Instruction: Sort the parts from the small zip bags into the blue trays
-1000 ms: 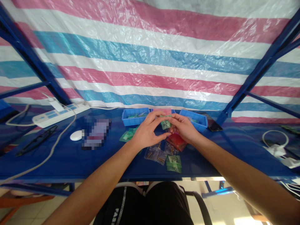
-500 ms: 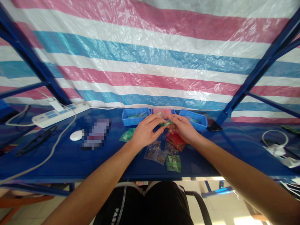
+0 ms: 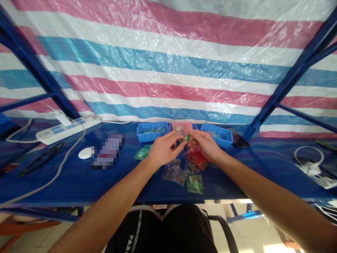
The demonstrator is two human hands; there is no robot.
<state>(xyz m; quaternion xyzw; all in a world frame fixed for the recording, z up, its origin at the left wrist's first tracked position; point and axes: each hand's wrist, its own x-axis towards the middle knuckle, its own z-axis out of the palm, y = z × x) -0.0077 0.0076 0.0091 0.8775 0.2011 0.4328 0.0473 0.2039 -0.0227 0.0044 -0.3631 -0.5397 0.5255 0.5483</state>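
Observation:
Between the fingertips of both hands is a small green plastic bag (image 3: pixel 186 137), partly covered by the fingers. My left hand (image 3: pixel 164 148) pinches it from the left, and my right hand (image 3: pixel 204 144) grips its right side. Below the hands lie clear bags (image 3: pixel 173 174) with brass-coloured pins inside. Red bags (image 3: pixel 198 159) are partly under my right hand. A green bag (image 3: pixel 195 184) with metal pins rests nearer the table's front edge. More green bags (image 3: pixel 142 152) lie left of my left hand.
Behind the hands stand a left blue bin (image 3: pixel 152 137), a middle bin with a pink bag (image 3: pixel 181 127), and a right blue bin (image 3: pixel 223 142). A dark phone (image 3: pixel 240 138) lies beside it. Leftward are a white mouse (image 3: pixel 85 153), a power strip (image 3: pixel 71 129) and a cable.
The green bag between my fingers has tilted more upright, and my fingers have shifted slightly around it. The bags and bins on the table have stayed put.

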